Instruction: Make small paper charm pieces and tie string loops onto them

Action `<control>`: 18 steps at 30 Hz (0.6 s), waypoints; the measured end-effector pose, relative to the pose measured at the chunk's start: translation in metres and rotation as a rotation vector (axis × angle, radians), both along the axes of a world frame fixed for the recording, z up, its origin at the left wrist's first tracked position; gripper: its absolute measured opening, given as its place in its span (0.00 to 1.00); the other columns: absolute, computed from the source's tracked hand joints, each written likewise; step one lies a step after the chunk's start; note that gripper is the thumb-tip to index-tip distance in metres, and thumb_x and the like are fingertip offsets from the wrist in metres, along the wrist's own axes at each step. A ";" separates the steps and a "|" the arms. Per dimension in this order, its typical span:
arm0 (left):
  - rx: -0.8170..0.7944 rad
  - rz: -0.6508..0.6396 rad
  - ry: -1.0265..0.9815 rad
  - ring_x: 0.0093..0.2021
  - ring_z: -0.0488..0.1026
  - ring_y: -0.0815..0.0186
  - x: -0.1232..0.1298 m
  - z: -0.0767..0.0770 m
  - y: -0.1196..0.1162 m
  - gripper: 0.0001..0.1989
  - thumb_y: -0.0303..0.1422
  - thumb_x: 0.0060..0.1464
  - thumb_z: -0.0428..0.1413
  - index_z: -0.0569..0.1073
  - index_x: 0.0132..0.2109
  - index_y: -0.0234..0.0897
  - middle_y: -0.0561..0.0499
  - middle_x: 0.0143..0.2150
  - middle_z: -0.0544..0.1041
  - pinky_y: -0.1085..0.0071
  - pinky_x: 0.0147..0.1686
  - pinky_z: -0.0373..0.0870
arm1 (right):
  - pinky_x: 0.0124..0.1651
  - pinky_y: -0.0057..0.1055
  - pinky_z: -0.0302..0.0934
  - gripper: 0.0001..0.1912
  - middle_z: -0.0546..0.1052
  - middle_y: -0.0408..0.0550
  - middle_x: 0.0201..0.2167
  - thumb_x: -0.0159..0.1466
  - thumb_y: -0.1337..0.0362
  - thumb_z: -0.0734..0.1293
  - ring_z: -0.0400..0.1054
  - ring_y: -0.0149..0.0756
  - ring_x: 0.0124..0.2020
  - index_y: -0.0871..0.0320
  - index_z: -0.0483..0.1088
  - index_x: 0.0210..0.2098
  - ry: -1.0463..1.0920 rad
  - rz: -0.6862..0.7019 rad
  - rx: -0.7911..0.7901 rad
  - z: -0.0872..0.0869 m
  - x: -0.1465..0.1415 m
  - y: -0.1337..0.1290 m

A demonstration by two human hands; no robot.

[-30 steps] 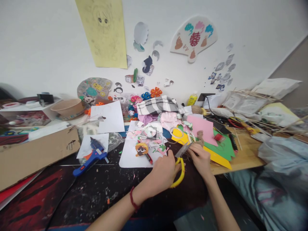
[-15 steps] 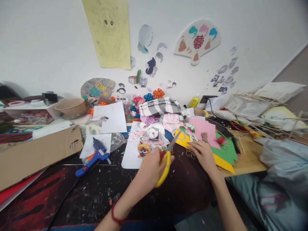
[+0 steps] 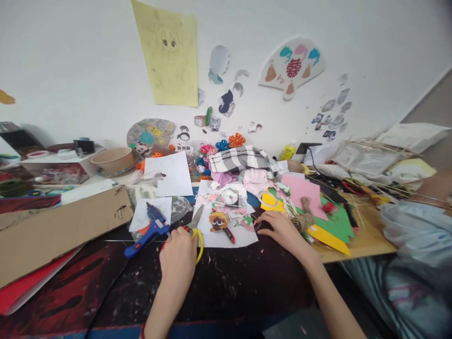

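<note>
A pair of scissors [image 3: 198,230] with yellow-and-red handles is in my left hand [image 3: 179,254], blades pointing up and away, beside the white sheets of paper. My right hand [image 3: 280,230] is low over the table with fingers apart, its tips by a thin loop of twine [image 3: 254,222] at the paper's right edge. Whether they touch it I cannot tell. Between my hands, a cut-out with an orange hat and big eyes [image 3: 218,221] lies on the paper, a red-and-black pen [image 3: 229,235] beside it. A twine bundle [image 3: 302,220] sits just beyond my right hand.
A blue glue gun [image 3: 148,238] lies on paper to the left, its cord running forward. Cardboard [image 3: 67,226] covers the far left. Pink paper [image 3: 303,193] and green paper [image 3: 335,216] are stacked at right. Checked cloth [image 3: 243,159] is heaped behind the paper scraps.
My left hand has carried the scissors leftward and lowered them to the paper's left edge. My right hand has shifted left, away from the yellow sheet. The cut-out has moved slightly.
</note>
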State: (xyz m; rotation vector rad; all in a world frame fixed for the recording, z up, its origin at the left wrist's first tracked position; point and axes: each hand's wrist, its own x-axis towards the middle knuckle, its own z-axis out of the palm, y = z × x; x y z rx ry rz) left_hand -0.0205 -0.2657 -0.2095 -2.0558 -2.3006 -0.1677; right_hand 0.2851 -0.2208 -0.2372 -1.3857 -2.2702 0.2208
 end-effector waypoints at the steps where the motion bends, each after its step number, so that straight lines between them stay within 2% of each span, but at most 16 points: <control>1: 0.020 0.005 0.020 0.40 0.76 0.50 0.000 -0.003 -0.001 0.18 0.36 0.66 0.41 0.69 0.42 0.27 0.37 0.38 0.74 0.65 0.32 0.70 | 0.47 0.40 0.62 0.06 0.77 0.47 0.39 0.63 0.58 0.69 0.71 0.43 0.43 0.52 0.74 0.39 0.016 0.002 -0.013 -0.001 0.001 0.000; 5: 0.089 0.008 0.095 0.42 0.73 0.48 -0.002 0.000 -0.009 0.19 0.34 0.66 0.40 0.72 0.42 0.26 0.35 0.40 0.72 0.63 0.33 0.68 | 0.42 0.36 0.63 0.09 0.77 0.46 0.33 0.67 0.60 0.64 0.71 0.39 0.36 0.54 0.72 0.32 0.065 0.000 -0.016 -0.003 0.007 0.001; 7: 0.102 -0.019 0.087 0.42 0.71 0.47 -0.001 0.008 -0.012 0.19 0.33 0.65 0.41 0.73 0.40 0.26 0.35 0.39 0.73 0.58 0.38 0.68 | 0.40 0.35 0.64 0.10 0.77 0.46 0.32 0.68 0.59 0.63 0.72 0.39 0.35 0.54 0.72 0.32 0.108 -0.017 -0.010 0.004 0.008 0.002; 9: 0.127 -0.120 0.001 0.45 0.70 0.46 0.004 0.018 -0.008 0.15 0.33 0.65 0.44 0.73 0.43 0.27 0.36 0.41 0.73 0.54 0.44 0.67 | 0.38 0.34 0.64 0.11 0.78 0.46 0.32 0.68 0.57 0.63 0.72 0.38 0.33 0.55 0.73 0.34 0.165 -0.042 -0.003 0.016 0.007 0.002; 11: 0.186 -0.308 -0.214 0.52 0.69 0.48 0.015 0.026 0.004 0.16 0.35 0.63 0.50 0.70 0.53 0.30 0.37 0.49 0.73 0.53 0.51 0.66 | 0.37 0.32 0.64 0.12 0.78 0.46 0.32 0.67 0.55 0.64 0.72 0.38 0.34 0.55 0.72 0.35 0.242 -0.055 -0.002 0.034 0.000 0.002; 13: 0.259 -0.500 -0.513 0.60 0.64 0.51 0.029 0.032 0.023 0.27 0.37 0.60 0.56 0.61 0.62 0.33 0.38 0.59 0.68 0.55 0.58 0.62 | 0.38 0.32 0.65 0.11 0.77 0.46 0.31 0.65 0.55 0.66 0.72 0.36 0.33 0.56 0.73 0.34 0.469 0.006 -0.094 0.054 -0.013 0.002; 14: 0.268 -0.560 -0.671 0.61 0.63 0.52 0.036 0.034 0.033 0.31 0.38 0.57 0.59 0.59 0.63 0.35 0.38 0.61 0.67 0.54 0.59 0.62 | 0.37 0.31 0.65 0.11 0.77 0.46 0.30 0.64 0.55 0.67 0.71 0.36 0.32 0.57 0.72 0.34 0.557 0.037 -0.129 0.063 -0.021 0.002; 16: 0.172 -0.637 -1.025 0.54 0.71 0.56 0.049 0.037 0.051 0.34 0.37 0.54 0.62 0.59 0.64 0.38 0.40 0.58 0.72 0.59 0.53 0.69 | 0.35 0.30 0.65 0.13 0.76 0.46 0.29 0.62 0.54 0.69 0.71 0.35 0.31 0.58 0.72 0.33 0.663 0.095 -0.186 0.078 -0.037 0.004; 18: 0.028 -0.738 -1.366 0.43 0.77 0.61 0.056 0.039 0.064 0.26 0.38 0.55 0.61 0.65 0.58 0.35 0.42 0.49 0.78 0.66 0.41 0.74 | 0.35 0.30 0.65 0.13 0.76 0.47 0.30 0.61 0.54 0.70 0.70 0.34 0.31 0.58 0.73 0.33 0.708 0.132 -0.206 0.086 -0.051 0.009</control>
